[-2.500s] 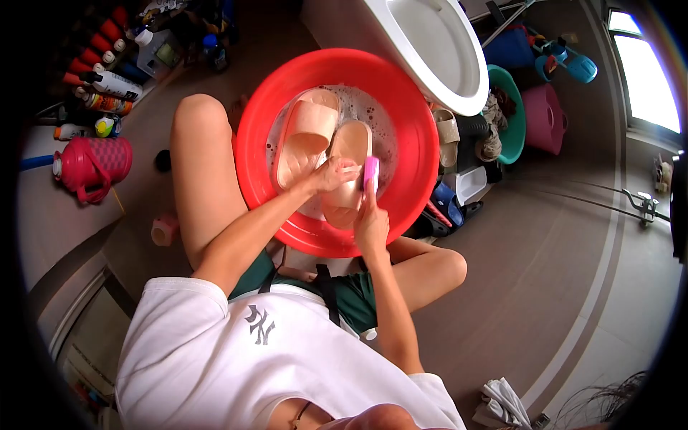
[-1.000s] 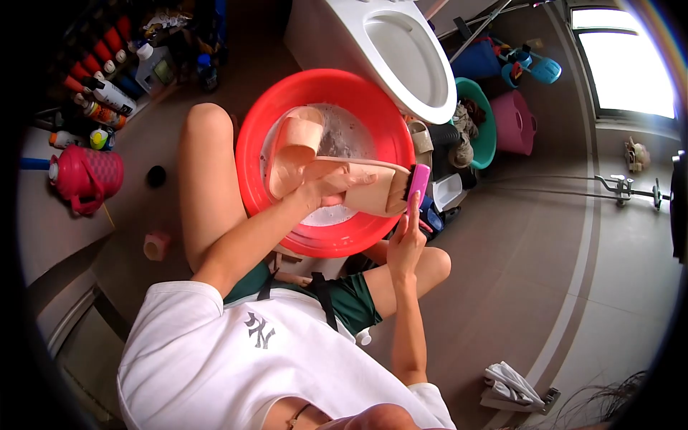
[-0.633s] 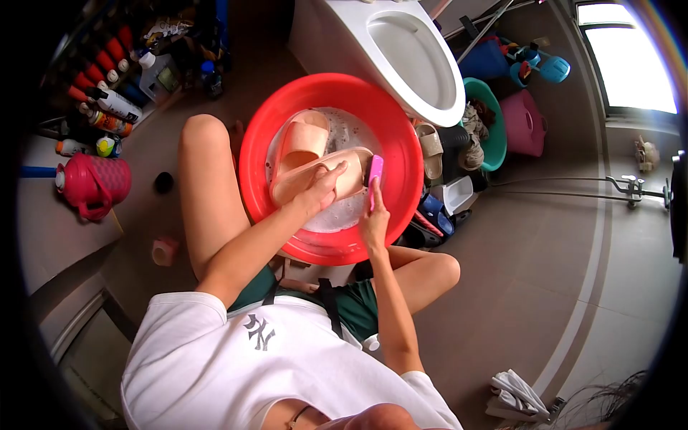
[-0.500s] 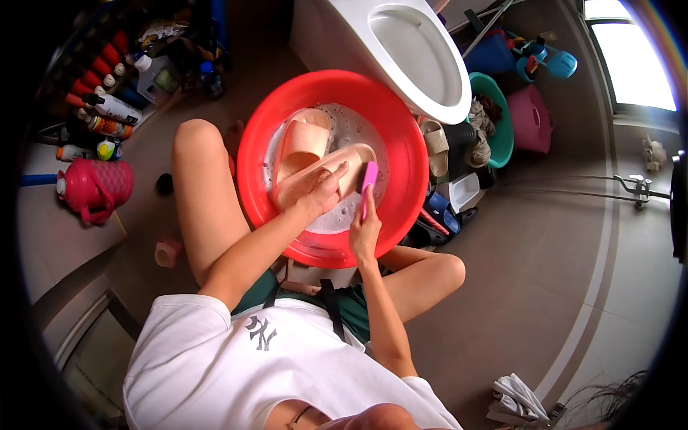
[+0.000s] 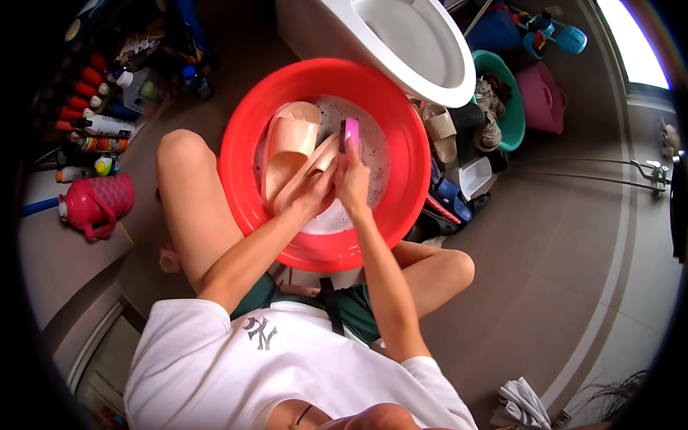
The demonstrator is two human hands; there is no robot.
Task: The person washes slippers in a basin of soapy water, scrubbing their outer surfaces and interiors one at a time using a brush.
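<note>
A red basin (image 5: 236,143) of sudsy water (image 5: 376,154) stands between my bent knees. My left hand (image 5: 315,192) is closed on a beige slide slipper (image 5: 326,154), which is tilted on its edge inside the basin. In my right hand (image 5: 352,179) is a scrub brush with a pink back (image 5: 350,136), pressed close against the held slipper; its bristles are mostly hidden. The matching slipper (image 5: 292,136) lies sole down in the suds on the left, its wide strap facing up.
A white toilet (image 5: 455,89) stands just beyond the basin. To its right are a teal tub (image 5: 512,122) with cloths, a pink basket (image 5: 541,100), a beige slipper (image 5: 439,132) and blue footwear (image 5: 451,195). Bottles (image 5: 107,126) and a red jug (image 5: 97,204) line the left.
The held slipper has turned from lying nearly flat to standing on its edge. My right hand and the brush have moved up and left, close beside my left hand. The view has shifted slightly.
</note>
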